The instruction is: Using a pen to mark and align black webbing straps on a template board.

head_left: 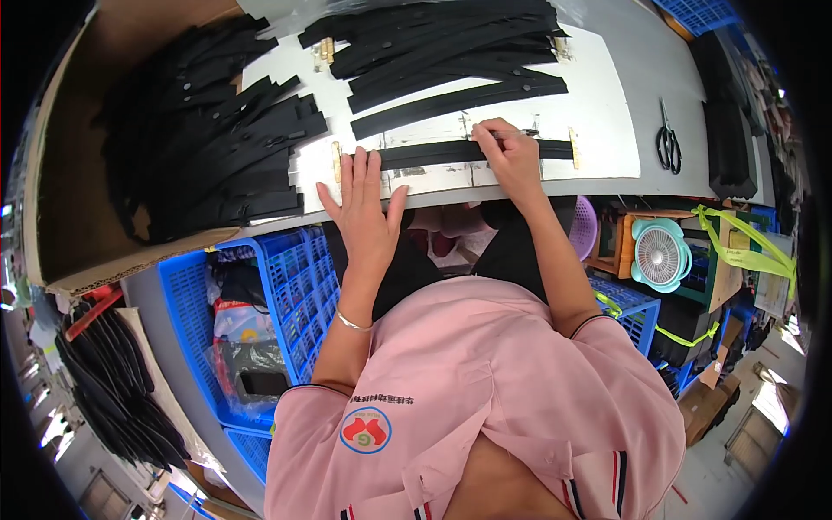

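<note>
A black fabric strip [433, 154] lies straight across a white board [602, 104], between two tan tape blocks. On its left end my left hand [362, 195] lies flat, fingers spread, pressing it down. My right hand [513, 163] is closed around a thin pen-like tool [523, 133], its tip close to the strip's upper edge; the exact kind of tool is hard to make out. Dark marks show on the board around the strip. Just beyond lies another black strip [459, 106], slanted, with more strips [433, 43] piled loosely behind it.
At left a cardboard box [52, 234] borders a heap of black strips [199, 130]. Black-handled scissors [668, 147] lie on the table's right. Below the edge are blue crates [299, 295], a teal fan [660, 254] and a purple basket [584, 227].
</note>
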The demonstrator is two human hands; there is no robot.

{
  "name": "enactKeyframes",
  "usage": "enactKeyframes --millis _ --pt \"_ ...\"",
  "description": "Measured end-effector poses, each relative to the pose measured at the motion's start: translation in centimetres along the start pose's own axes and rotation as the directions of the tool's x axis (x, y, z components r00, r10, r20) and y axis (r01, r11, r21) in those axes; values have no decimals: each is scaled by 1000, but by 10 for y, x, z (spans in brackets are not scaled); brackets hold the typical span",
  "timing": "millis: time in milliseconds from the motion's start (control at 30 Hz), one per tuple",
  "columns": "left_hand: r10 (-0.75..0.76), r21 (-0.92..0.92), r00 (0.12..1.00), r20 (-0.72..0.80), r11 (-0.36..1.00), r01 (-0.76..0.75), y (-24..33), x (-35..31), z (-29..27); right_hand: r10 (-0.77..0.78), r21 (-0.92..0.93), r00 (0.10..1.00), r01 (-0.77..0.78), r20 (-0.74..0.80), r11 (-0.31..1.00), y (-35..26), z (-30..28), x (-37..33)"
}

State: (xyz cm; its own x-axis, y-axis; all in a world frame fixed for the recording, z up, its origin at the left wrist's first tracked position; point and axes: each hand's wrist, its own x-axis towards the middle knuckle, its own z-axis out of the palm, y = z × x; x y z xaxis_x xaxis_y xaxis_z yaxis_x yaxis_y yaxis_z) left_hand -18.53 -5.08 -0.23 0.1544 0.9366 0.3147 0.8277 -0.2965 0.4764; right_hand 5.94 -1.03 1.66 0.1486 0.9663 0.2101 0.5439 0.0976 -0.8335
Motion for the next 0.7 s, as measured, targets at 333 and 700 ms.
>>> enactKeyframes --millis 333,700 --pt "125 -128 990 62 985 -117 50 8 17 -173 -99 985 171 -22 980 12 4 1" --pt "160 -155 983 90 977 -145 62 10 29 -222 -96 968 212 -114 973 11 7 1"
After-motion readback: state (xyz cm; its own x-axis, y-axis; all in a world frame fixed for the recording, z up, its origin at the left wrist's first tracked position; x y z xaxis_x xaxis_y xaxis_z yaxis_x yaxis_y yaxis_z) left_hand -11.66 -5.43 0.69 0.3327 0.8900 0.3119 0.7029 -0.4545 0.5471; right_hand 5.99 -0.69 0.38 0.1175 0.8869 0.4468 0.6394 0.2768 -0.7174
